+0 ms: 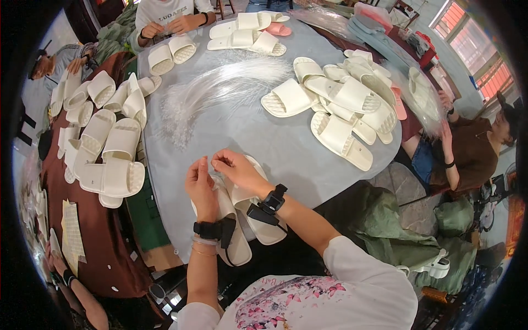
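So, going from the far left: a stack of cream slide sandals (104, 148) sat piled along the edge of the brown table (104, 258), some overlapping so much I couldn't count them. A few paper sheets (71, 231) lay near that edge, half lost in the dark rim. A person up in the left corner was mostly cut off.

Then the grey round table (264, 137) took over. A fan of thin white plastic ties (220, 88) was spread across it, too fine to see as single strands.

Near the bottom middle, the left hand (201, 190) was up with fingers drawn together, thumb and fingertips pinched on something tiny that I honestly couldn't make out. The right hand (236, 170) was right beside it, almost touching, fingertips also pinched toward the same spot. Both wrists had black straps. Under the hands lay a pair of white slippers (247, 220) at the near edge of the grey table, largely hidden by the hands and forearms.

Farther right, another heap of cream sandals (346, 104) was jumbled together. At the top, a person's hands rested by two more sandals (170, 52), head cut off. On the far right a seated person in a brown top (473, 148) held a clear plastic bag (423, 93), blurry with glare.
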A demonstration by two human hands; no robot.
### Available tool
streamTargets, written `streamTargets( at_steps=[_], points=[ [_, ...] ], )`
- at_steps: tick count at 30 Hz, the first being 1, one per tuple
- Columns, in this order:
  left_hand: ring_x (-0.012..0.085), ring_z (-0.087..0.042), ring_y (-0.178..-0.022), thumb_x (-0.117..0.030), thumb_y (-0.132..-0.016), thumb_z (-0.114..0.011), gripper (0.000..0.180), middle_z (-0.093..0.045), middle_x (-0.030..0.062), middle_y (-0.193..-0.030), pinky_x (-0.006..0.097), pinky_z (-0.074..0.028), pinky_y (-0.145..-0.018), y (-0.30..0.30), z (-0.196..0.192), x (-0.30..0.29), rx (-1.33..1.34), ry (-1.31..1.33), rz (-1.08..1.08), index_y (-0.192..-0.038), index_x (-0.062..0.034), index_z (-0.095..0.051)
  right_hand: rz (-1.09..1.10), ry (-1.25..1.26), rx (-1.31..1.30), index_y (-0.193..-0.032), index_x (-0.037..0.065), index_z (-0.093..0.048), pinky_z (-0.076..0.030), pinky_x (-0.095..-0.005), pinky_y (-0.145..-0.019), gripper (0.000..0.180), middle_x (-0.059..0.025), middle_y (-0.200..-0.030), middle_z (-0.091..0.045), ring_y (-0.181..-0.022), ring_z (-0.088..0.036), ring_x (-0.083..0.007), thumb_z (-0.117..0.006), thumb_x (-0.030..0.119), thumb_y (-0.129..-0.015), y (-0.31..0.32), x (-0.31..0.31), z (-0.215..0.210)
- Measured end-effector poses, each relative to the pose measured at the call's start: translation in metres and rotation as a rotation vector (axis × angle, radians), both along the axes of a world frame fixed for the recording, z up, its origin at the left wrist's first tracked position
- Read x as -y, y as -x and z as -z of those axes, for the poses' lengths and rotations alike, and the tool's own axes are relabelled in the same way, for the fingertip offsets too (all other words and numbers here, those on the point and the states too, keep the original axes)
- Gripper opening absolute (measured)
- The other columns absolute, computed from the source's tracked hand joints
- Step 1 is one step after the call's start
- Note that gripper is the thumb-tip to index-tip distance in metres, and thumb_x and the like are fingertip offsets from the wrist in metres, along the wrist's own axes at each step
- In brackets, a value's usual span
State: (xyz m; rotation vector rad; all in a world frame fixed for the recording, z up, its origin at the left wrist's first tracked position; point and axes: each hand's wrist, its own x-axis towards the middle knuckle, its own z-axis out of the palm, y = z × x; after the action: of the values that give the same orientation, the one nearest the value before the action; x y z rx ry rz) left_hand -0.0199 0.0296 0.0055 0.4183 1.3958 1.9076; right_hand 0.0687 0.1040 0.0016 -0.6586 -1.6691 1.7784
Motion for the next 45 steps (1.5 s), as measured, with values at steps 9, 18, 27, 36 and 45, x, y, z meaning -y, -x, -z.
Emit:
streamTargets(
  at_steps=[9, 18, 27, 36, 45],
  points=[
    [0.0001, -0.025, -0.045, -0.022, -0.088, -0.055, 0.023, -0.033, -0.0087, -0.055, 0.019, -0.019, -0.041, 0.0, -0.003, -0.001, -0.027, -0.004, 0.019, -0.1, -0.0031, -0.057, 0.045, 0.014, 0.018, -0.092, 0.0, -0.055, -0.041, -0.0259, -0.064, 0.019, -0.004, -0.077, -0.057, -0.07, -0.05, -0.0118, -0.052, 0.018, -0.085, -0.003, 0.0, 0.0],
    [-0.0002, -0.028, -0.047, -0.021, -0.087, -0.058, 0.02, -0.043, -0.0071, -0.063, 0.017, -0.021, -0.042, 0.001, -0.003, 0.003, 0.06, -0.069, -0.096, -0.095, -0.003, -0.058, -0.007, -0.009, 0.091, -0.092, 0.0, -0.055, -0.042, -0.0257, -0.066, 0.018, -0.0041, -0.078, -0.057, -0.071, -0.051, -0.0125, -0.053, 0.017, -0.085, -0.002, 0.004, -0.007],
    [0.0005, -0.026, -0.045, -0.022, -0.087, -0.058, 0.02, -0.037, -0.0088, -0.056, 0.019, -0.019, -0.04, 0.003, -0.005, 0.002, 0.087, -0.074, -0.137, -0.097, -0.0049, -0.059, -0.022, -0.02, 0.035, -0.093, 0.001, -0.054, -0.042, -0.026, -0.067, 0.018, -0.0045, -0.079, -0.056, -0.072, -0.05, -0.012, -0.053, 0.017, -0.086, 0.001, 0.001, -0.003],
    [0.0005, -0.026, -0.045, -0.021, -0.087, -0.057, 0.018, -0.038, -0.0082, -0.057, 0.019, -0.019, -0.04, 0.0, 0.002, -0.001, -0.015, 0.003, -0.057, -0.095, -0.0053, -0.059, -0.018, 0.009, 0.058, -0.093, 0.001, -0.054, -0.039, -0.0218, -0.065, 0.016, 0.0007, -0.08, -0.054, -0.072, -0.046, -0.0069, -0.052, 0.016, -0.087, -0.003, 0.001, -0.006],
    [0.0002, -0.024, -0.046, -0.023, -0.088, -0.055, 0.021, -0.032, -0.0091, -0.055, 0.018, -0.019, -0.041, 0.0, -0.003, -0.001, 0.014, 0.006, 0.0, -0.1, -0.0048, -0.057, 0.04, 0.053, 0.063, -0.093, 0.001, -0.054, -0.041, -0.0252, -0.065, 0.018, -0.0019, -0.078, -0.055, -0.07, -0.049, -0.0107, -0.053, 0.017, -0.086, -0.003, 0.0, -0.007]
  ],
)
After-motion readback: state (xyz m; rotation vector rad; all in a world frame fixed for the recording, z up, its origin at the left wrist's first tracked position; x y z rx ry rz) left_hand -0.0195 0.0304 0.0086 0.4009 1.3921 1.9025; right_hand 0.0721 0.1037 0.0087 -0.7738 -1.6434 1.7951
